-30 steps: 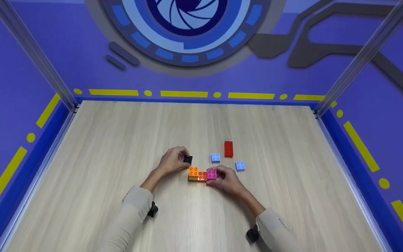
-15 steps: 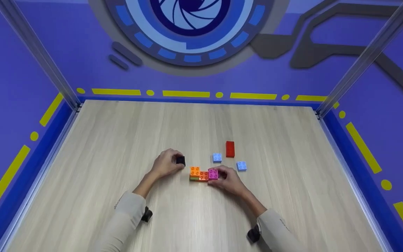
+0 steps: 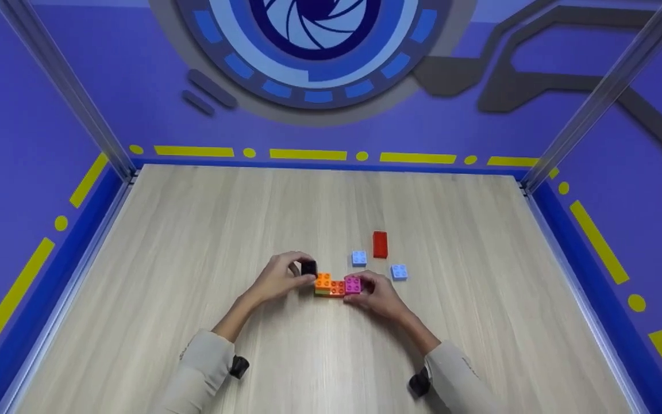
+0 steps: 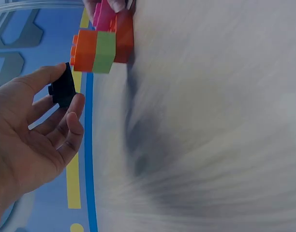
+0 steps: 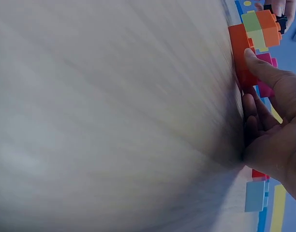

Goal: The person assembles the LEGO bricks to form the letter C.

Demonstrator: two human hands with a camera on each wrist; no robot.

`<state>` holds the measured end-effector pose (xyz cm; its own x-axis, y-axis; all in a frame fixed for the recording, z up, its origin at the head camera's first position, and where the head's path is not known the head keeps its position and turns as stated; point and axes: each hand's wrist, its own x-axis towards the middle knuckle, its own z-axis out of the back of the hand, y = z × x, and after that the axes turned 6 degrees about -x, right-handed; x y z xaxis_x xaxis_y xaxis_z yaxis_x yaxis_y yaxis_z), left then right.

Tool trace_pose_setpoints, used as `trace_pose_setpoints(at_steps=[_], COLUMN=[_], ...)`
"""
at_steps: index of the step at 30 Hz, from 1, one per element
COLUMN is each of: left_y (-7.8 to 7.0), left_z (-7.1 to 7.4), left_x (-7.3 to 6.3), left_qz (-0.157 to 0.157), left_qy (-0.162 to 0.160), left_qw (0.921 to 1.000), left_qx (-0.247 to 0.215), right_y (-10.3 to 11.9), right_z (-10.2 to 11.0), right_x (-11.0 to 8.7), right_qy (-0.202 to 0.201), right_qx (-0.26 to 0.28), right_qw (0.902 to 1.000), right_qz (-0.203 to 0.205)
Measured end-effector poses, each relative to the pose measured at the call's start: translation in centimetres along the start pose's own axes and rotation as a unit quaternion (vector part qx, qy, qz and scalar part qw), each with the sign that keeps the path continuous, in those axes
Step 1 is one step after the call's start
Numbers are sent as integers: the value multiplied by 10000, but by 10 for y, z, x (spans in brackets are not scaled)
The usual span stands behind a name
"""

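My left hand pinches a black toy brick between thumb and fingers, close to the upper left of a small brick build. That build has an orange-red base brick. On its left end a light green brick carries an orange brick; a pink brick sits on the right end. With thumb and fingers, my right hand grips the build at its right end. In the left wrist view the black brick is raised above the table, its studs facing away from the table.
Two light blue bricks and a longer red brick lie on the wooden table behind and right of the build. Blue printed walls with metal corner posts enclose the table at the back and sides.
My left hand first drew the black brick leftward away from the build, then came back right, so the brick is beside the orange one again. My right hand stays on the build.
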<state>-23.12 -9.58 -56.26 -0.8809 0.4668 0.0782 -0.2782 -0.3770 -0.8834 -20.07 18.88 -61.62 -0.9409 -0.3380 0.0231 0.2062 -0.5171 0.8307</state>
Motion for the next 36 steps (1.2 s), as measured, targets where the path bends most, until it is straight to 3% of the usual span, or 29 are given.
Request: trace_pose_setpoints(at_steps=[8, 19, 25, 36], left_y=[-3, -7, -8, -11], left_z=[-10, -15, -17, -23], left_x=[-5, 0, 1, 3], left_qz=[-382, -442, -711, -706], left_qy=[31, 92, 151, 280], left_qw=[9992, 9987, 9966, 9956], left_qx=[-83, 255, 399, 541], right_y=[9, 13, 17, 21], right_z=[5, 1, 1, -2], right_x=[-2, 2, 2, -1], right_qy=[138, -146, -188, -192], right_qx=[-312, -676, -724, -695], right_qw=[9994, 9968, 9971, 9973], right_qz=[-69, 409, 171, -114])
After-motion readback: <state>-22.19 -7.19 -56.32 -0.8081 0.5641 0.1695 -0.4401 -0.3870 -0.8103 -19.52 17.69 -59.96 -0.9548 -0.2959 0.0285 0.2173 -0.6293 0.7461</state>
